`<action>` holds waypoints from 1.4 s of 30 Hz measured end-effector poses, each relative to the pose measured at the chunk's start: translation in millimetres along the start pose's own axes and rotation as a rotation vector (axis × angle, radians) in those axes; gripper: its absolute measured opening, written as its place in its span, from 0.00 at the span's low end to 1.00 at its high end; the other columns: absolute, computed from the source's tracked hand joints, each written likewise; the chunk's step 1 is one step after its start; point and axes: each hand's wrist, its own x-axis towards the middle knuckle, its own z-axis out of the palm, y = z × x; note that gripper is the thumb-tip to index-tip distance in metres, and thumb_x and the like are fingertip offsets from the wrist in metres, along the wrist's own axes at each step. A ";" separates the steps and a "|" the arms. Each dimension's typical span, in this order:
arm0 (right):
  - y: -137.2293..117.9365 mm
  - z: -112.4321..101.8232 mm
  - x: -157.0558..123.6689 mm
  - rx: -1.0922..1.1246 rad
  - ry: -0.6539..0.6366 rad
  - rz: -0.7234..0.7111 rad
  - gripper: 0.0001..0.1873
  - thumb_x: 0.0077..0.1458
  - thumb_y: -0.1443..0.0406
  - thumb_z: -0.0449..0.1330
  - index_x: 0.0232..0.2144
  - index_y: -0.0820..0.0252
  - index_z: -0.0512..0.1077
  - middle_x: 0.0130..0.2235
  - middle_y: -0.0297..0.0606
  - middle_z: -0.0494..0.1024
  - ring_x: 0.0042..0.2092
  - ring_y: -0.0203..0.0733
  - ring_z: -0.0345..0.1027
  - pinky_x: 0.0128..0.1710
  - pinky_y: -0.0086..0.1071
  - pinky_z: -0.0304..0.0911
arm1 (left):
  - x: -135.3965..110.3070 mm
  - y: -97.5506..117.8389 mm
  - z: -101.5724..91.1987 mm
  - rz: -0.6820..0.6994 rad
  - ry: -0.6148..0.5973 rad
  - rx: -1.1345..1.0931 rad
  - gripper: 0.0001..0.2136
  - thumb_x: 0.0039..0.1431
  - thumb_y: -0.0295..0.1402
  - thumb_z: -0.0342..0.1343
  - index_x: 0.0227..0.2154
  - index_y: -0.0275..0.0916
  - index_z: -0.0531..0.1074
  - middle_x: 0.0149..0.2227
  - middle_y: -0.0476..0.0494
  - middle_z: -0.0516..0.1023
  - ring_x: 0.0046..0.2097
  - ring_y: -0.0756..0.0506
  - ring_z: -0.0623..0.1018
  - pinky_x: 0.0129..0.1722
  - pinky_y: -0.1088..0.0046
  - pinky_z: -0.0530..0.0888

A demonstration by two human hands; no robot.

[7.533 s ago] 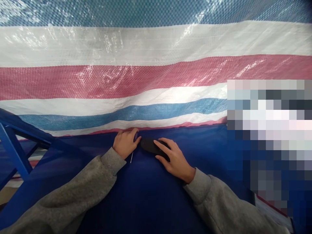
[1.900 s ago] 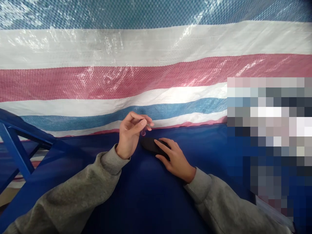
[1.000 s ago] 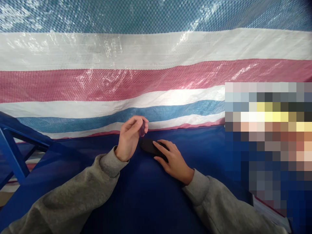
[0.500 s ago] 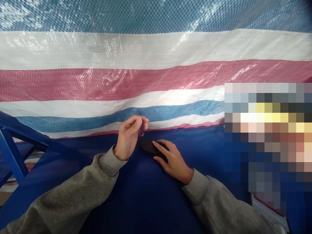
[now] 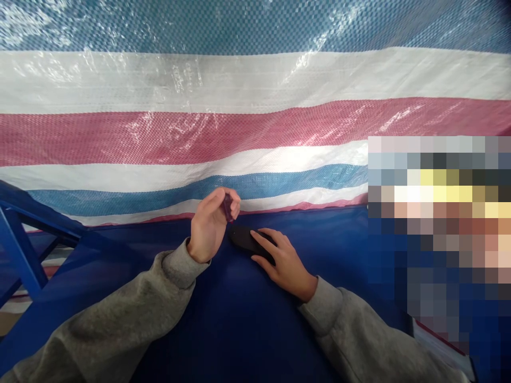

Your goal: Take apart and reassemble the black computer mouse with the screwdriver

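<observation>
My left hand (image 5: 209,223) is raised just above the blue surface, its fingers curled around a small dark purple, glossy object (image 5: 227,207) whose kind I cannot make out. Below and to the right of it lies a black, elongated, rounded object (image 5: 245,241), which looks like a case or a mouse. My right hand (image 5: 285,260) grips its right end, fingers over the top and thumb along the near side. Part of the black object is hidden under those fingers.
A blue tabletop (image 5: 239,319) lies beneath both hands. Behind it hangs a striped woven plastic sheet (image 5: 239,127) in blue, white and red. Blue metal bars (image 5: 24,250) stand at the left. A pixelated patch (image 5: 439,229) covers the right side.
The small purple object has turned within my left fingers and more of it shows now. My right hand and the black object have stayed in place.
</observation>
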 end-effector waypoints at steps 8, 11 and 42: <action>1.5 0.8 -0.1 0.004 0.003 -0.009 0.26 0.64 0.59 0.55 0.62 0.55 0.61 0.56 0.49 0.67 0.54 0.53 0.64 0.52 0.50 0.65 | 0.1 -3.6 -0.8 0.105 0.034 0.079 0.05 0.57 0.31 0.61 0.29 0.37 0.72 0.34 0.45 0.73 0.36 0.49 0.73 0.36 0.72 0.69; 1.7 0.9 -0.4 -0.008 0.004 -0.011 0.26 0.64 0.59 0.55 0.62 0.55 0.61 0.56 0.49 0.68 0.54 0.53 0.64 0.52 0.50 0.65 | -0.1 -3.6 -1.0 0.090 0.009 0.049 0.06 0.56 0.30 0.61 0.30 0.39 0.69 0.27 0.49 0.72 0.28 0.51 0.72 0.31 0.72 0.68; 0.4 1.0 0.4 -0.012 0.005 -0.011 0.26 0.64 0.59 0.56 0.62 0.55 0.61 0.56 0.48 0.68 0.54 0.52 0.64 0.52 0.50 0.65 | -0.1 0.4 -1.4 0.023 -0.045 0.045 0.13 0.65 0.36 0.49 0.32 0.34 0.75 0.25 0.47 0.67 0.27 0.51 0.67 0.28 0.73 0.65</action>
